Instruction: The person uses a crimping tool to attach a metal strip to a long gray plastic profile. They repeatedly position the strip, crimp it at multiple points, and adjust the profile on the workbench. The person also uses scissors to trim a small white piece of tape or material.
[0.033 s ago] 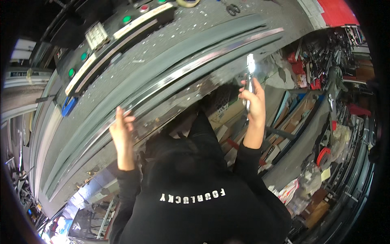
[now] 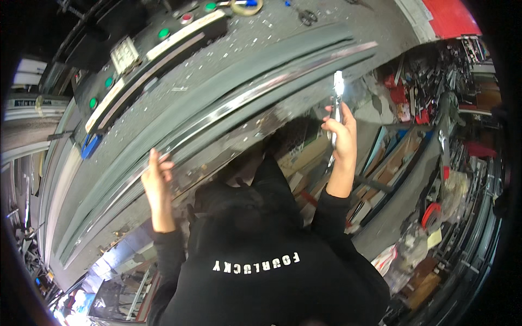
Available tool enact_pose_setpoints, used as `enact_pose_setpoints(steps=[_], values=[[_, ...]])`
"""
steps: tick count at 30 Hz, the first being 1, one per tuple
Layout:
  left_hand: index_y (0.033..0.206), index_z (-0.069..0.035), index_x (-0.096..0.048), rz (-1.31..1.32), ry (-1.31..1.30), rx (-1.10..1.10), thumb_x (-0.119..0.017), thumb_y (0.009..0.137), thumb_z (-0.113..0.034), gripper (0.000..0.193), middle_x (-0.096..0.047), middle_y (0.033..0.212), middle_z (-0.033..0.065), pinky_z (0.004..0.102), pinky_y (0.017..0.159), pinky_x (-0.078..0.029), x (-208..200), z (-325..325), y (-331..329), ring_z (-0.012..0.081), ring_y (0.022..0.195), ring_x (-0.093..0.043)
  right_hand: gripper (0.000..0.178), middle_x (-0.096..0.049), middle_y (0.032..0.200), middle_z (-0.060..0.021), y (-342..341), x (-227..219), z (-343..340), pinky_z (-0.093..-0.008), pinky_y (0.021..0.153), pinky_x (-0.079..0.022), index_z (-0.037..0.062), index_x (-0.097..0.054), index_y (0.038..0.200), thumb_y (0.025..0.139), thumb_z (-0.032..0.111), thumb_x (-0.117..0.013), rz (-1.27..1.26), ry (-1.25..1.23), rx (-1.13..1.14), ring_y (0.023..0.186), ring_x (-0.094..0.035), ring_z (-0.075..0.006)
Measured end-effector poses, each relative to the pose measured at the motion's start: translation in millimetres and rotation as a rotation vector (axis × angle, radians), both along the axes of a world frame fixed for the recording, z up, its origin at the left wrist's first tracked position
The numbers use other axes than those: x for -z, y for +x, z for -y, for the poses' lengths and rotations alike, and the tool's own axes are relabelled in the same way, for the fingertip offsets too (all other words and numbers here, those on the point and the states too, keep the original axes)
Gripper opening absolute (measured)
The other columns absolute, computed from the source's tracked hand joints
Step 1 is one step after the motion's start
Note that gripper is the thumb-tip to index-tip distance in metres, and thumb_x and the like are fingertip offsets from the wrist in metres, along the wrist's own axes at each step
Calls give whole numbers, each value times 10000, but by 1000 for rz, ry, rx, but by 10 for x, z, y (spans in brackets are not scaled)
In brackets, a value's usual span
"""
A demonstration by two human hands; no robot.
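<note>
A long, shiny metal strip (image 2: 239, 100) lies slantwise over grey-green strips (image 2: 179, 117) on the workbench. My left hand (image 2: 156, 176) is at the bench's near edge, with the strip running in among its fingers. Its index finger points up and the other fingers are curled, so the grip looks light. Held upright in my right hand (image 2: 342, 133) is a bright metal pliers-like tool (image 2: 338, 84). Its head sticks up above my fingers and a handle end shows below them. Glare hides the jaws' details. This tool is apart from the strip, off its right end.
A panel with green and red buttons (image 2: 164, 33) stands on the far side of the bench. Scissors (image 2: 308, 17) and a tape roll (image 2: 247, 6) lie at the back. On the right are a long tray (image 2: 389, 163), a red reel (image 2: 432, 215) and piled metal offcuts (image 2: 429, 70).
The whole view has shifted slightly, and the bench appears a little lower and further left. Both hands keep their places at the strip and on the tool.
</note>
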State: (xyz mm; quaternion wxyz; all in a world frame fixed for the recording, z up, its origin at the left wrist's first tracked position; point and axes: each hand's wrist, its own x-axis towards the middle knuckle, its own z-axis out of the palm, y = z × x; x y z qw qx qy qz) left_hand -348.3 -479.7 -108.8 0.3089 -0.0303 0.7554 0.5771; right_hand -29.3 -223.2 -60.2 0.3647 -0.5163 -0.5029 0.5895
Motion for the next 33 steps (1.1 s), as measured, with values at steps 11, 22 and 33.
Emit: enact_pose_setpoints(steps=[11, 22, 33], values=[[965, 4, -644, -77, -229, -312, -689, 856, -525, 542, -627, 627, 12, 175, 395, -343, 106, 104, 255, 55, 443, -508, 752, -571, 1261, -204, 863, 349, -2491, -365, 928, -469, -5, -456, 1335, 636, 109, -709, 562, 496, -214, 1126, -576, -324], [992, -35, -672, -67, -341, -501, -744, 805, -531, 535, -634, 665, 15, 192, 447, -384, 254, 172, 291, 78, 514, -552, 813, -595, 1235, -156, 1216, 167, -3363, -355, 1020, -403, 76, -427, 1400, 603, 27, -583, 468, 319, -371, 1180, -565, -292], [1358, 31, -461, -83, -234, -646, -695, 856, -458, 738, -578, 1315, 152, 236, 753, -457, 152, 28, 531, 169, 1070, -616, 795, -599, 1218, -164, 1646, 264, -3948, -333, 1011, -391, 22, -428, 1380, 613, 71, -629, 229, 107, -633, 1166, -560, -274]])
